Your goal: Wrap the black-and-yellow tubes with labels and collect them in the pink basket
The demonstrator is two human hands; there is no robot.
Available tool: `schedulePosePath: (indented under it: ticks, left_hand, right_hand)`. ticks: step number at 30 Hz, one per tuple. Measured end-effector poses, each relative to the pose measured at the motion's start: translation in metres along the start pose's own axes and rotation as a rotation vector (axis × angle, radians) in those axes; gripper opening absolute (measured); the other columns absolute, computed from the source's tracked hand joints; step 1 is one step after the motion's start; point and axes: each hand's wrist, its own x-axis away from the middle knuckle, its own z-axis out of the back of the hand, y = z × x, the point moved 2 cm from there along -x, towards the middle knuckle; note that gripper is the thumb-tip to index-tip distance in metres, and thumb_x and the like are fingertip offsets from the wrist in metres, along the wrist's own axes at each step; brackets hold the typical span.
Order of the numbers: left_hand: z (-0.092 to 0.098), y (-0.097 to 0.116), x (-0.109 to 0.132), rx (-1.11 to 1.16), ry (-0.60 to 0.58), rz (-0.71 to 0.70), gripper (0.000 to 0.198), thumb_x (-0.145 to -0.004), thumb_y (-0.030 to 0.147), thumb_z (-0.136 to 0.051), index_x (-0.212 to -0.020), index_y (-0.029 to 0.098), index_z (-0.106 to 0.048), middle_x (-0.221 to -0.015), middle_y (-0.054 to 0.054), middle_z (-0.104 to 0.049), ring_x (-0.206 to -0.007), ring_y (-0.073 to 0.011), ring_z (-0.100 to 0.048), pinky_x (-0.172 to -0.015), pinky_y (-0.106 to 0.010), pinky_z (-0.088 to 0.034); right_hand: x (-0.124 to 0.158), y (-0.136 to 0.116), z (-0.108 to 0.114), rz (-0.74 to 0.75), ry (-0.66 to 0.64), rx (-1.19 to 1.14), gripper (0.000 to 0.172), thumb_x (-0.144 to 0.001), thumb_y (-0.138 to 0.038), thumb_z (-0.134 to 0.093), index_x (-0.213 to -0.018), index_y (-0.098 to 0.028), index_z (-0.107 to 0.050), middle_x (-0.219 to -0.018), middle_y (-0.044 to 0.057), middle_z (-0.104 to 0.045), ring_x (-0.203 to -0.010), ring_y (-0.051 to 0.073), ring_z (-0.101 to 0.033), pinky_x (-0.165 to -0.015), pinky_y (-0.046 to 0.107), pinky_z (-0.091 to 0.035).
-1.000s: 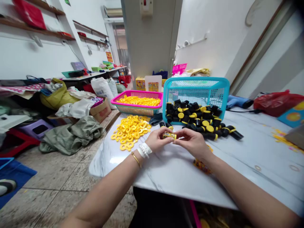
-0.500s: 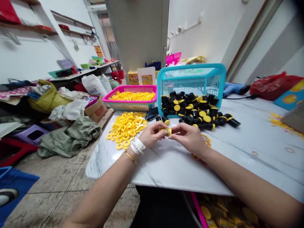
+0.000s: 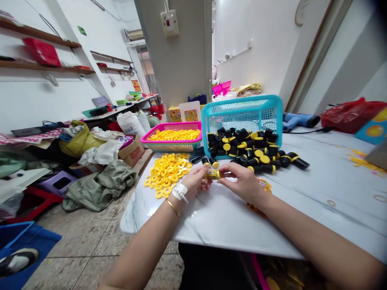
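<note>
In front of me, above the marble-patterned table, my left hand point(image 3: 198, 180) is closed round a small yellow tube point(image 3: 213, 175) that lies level, with a dark band near its end. Thumb and fingertips of my right hand point(image 3: 240, 179) pinch the tube's right end. Loose yellow rings point(image 3: 166, 173) lie in a heap left of my left hand. Just beyond the fingers are two short black pieces with yellow ends point(image 3: 214, 162). A tipped turquoise basket point(image 3: 279, 121) spills many black tubes with yellow caps point(image 3: 242, 145). Printed orange wrappers point(image 3: 264, 184) lie partly under my right forearm.
Behind the heap stands a pink basket point(image 3: 145, 139) of yellow rings. Farther right on the table point(image 3: 302, 201) are a blue heat-gun-like tool point(image 3: 299, 121) with a cord and a red plastic bag point(image 3: 350, 114). Sacks and cloth point(image 3: 99, 185) crowd the floor at left.
My view has tilted up and turned slightly left. The yellow tube shows more between my hands, and my right fingers have shifted at its end. The heaps look the same.
</note>
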Motion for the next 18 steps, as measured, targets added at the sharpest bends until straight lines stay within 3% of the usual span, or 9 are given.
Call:
schedulePosePath:
  ticks: [3,6,8,12,15,18]
  left_hand:
    - [-0.002,0.000,0.000,-0.019,-0.031,-0.032,0.056,-0.069,0.066,-0.073,-0.083,0.014,-0.055,-0.061,0.002,-0.056,-0.047,-0.0052,-0.046,-0.046,-0.018,-0.035]
    - [-0.010,0.002,0.002,-0.156,-0.054,-0.170,0.052,-0.067,0.056,-0.080,-0.087,0.014,-0.058,-0.065,0.003,-0.058,-0.052,-0.0059,-0.050,-0.050,-0.018,-0.038]
    - [-0.014,0.001,0.001,-0.208,-0.056,-0.206,0.050,-0.069,0.055,-0.079,-0.091,0.014,-0.059,-0.063,0.003,-0.057,-0.052,-0.0068,-0.051,-0.050,-0.019,-0.039]
    - [-0.007,-0.002,-0.004,-0.105,0.118,-0.178,0.050,-0.073,0.062,-0.071,-0.084,0.016,-0.055,-0.055,0.004,-0.054,-0.046,-0.0067,-0.047,-0.046,-0.019,-0.036]
    - [0.000,-0.002,-0.006,-0.010,0.169,-0.169,0.051,-0.069,0.060,-0.076,-0.085,0.016,-0.054,-0.058,0.003,-0.057,-0.047,-0.0070,-0.050,-0.048,-0.020,-0.039]
    - [0.000,0.000,-0.005,0.011,0.120,-0.162,0.052,-0.065,0.054,-0.082,-0.088,0.015,-0.057,-0.063,0.002,-0.060,-0.049,-0.0078,-0.053,-0.050,-0.021,-0.041]
  right_hand:
    - [0.003,-0.002,0.000,0.040,0.014,0.074,0.017,-0.078,-0.031,-0.074,-0.092,-0.021,-0.073,-0.093,0.006,-0.074,-0.083,0.020,-0.069,-0.077,0.036,-0.062]
    - [0.003,0.000,-0.001,-0.079,0.050,0.179,0.015,-0.083,-0.035,-0.069,-0.080,-0.021,-0.074,-0.075,0.003,-0.074,-0.067,0.017,-0.067,-0.069,0.032,-0.060]
    - [0.001,0.003,0.000,-0.137,0.048,0.198,0.020,-0.087,-0.037,-0.065,-0.080,-0.022,-0.075,-0.075,0.003,-0.075,-0.067,0.017,-0.067,-0.070,0.032,-0.059]
    - [-0.004,0.014,0.005,-0.226,0.070,-0.012,0.034,-0.083,-0.044,-0.069,-0.110,-0.023,-0.072,-0.105,0.006,-0.075,-0.086,0.020,-0.072,-0.079,0.036,-0.061]
    - [-0.006,0.022,0.005,-0.343,0.021,-0.215,0.049,-0.076,-0.049,-0.076,-0.115,-0.020,-0.069,-0.093,0.007,-0.075,-0.075,0.019,-0.072,-0.072,0.037,-0.063]
    - [-0.004,0.023,0.002,-0.397,-0.015,-0.319,0.048,-0.071,-0.050,-0.080,-0.105,-0.017,-0.071,-0.088,0.007,-0.075,-0.073,0.019,-0.071,-0.072,0.038,-0.064]
